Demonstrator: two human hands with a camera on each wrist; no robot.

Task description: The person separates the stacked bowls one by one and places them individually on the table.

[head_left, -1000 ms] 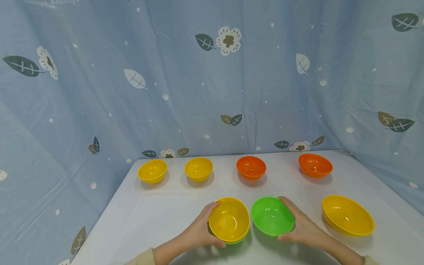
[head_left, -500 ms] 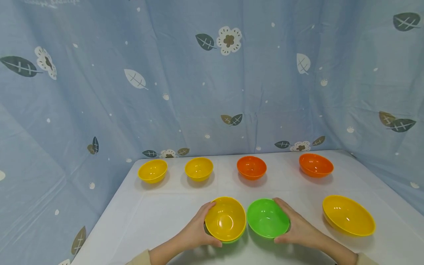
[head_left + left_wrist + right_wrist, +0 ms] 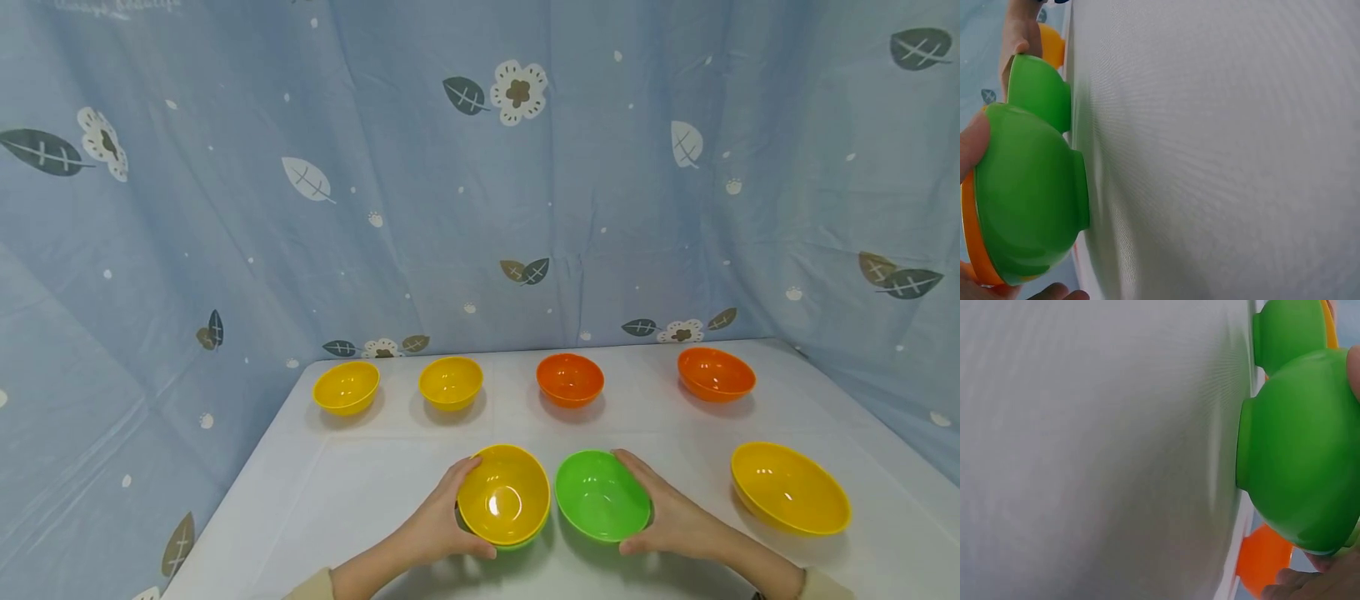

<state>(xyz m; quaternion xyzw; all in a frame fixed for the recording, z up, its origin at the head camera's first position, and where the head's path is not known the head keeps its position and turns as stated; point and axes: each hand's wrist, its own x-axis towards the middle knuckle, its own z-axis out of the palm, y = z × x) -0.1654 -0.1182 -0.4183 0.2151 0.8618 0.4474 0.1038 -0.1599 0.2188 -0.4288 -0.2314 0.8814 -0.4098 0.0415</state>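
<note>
A yellow bowl (image 3: 504, 495) sits nested inside a green bowl (image 3: 1029, 194), whose side shows best in the left wrist view. My left hand (image 3: 441, 521) grips this pair from the left, thumb near the front and fingers at the far rim. To its right, a second green bowl (image 3: 603, 497) is held by my right hand (image 3: 670, 518), which curls round its right side. A narrow gap separates its rim from the nested pair in the head view. The right wrist view shows the foot of this green bowl (image 3: 1300, 450) at the white cloth.
Along the back of the white-covered table (image 3: 375, 483) stand two yellow bowls (image 3: 347, 388) (image 3: 451, 383) and two orange bowls (image 3: 570, 380) (image 3: 716, 374). A larger-looking yellow bowl (image 3: 790, 489) lies to the right of my right hand. A blue patterned curtain (image 3: 420, 225) surrounds the table.
Both hands have shifted a little to the left, carrying the nested bowls and the single green bowl along. The other bowls stay where they were.
</note>
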